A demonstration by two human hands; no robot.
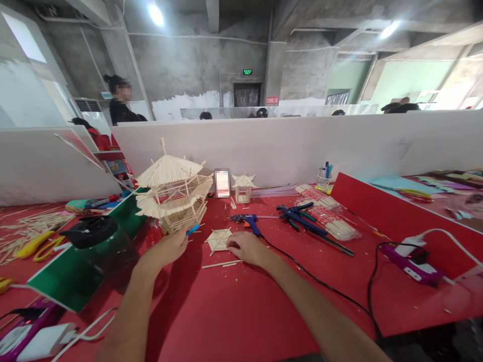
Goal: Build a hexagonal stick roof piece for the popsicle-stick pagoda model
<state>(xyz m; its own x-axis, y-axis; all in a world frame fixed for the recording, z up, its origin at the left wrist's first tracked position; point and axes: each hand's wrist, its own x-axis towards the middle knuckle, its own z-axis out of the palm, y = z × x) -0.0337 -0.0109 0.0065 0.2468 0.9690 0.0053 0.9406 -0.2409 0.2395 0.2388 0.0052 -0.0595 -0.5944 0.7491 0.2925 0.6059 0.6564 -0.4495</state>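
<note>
My left hand [175, 245] is closed on a small blue tool [192, 230] that sticks out to the right of its fingers. It is just in front of a large two-tiered stick pavilion [171, 193]. My right hand [247, 247] rests at the right edge of a flat hexagonal stick frame [218, 241] lying on the red table; its fingers are curled, and what they pinch, if anything, is hidden. Loose sticks [222, 264] lie just in front of the frame. Behind it stands a small stick pavilion [243, 188].
A blue glue gun [247, 221] with a black cord, pliers [302, 218] and bagged sticks [328, 213] lie to the right. A dark bottle [100, 246] stands at left by a green divider [68, 281]. Purple power strips [411, 266] are at both sides.
</note>
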